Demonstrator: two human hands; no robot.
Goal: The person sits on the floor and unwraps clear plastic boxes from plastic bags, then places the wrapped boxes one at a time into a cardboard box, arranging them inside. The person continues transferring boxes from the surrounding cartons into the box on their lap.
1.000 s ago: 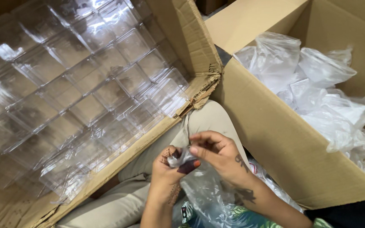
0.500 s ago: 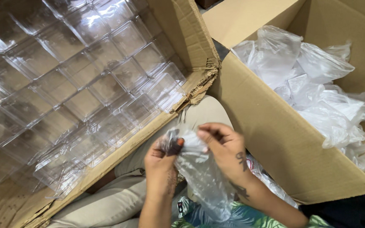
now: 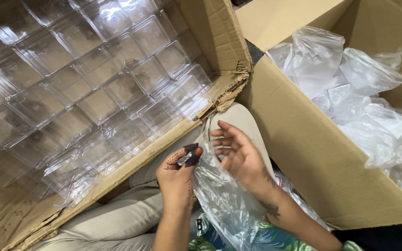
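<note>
Overhead, we look down on a big cardboard box (image 3: 19, 218) packed with rows of clear plastic cube cases (image 3: 98, 69), and beside it a second cardboard box (image 3: 303, 153) heaped with crumpled clear plastic bags (image 3: 350, 93). Between them, over our lap, hangs a clear plastic bag (image 3: 224, 200). Our left hand (image 3: 177, 179) has its grip pinched shut on a small clear piece (image 3: 185, 159) at the bag's mouth. Our right hand (image 3: 236, 155) is spread loose, fingers touching the bag.

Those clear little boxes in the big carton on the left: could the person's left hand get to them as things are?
Probably yes. The left hand sits just below the carton's torn edge, with the clear boxes uncovered, but its fingers pinch a clear plastic bag.
</note>
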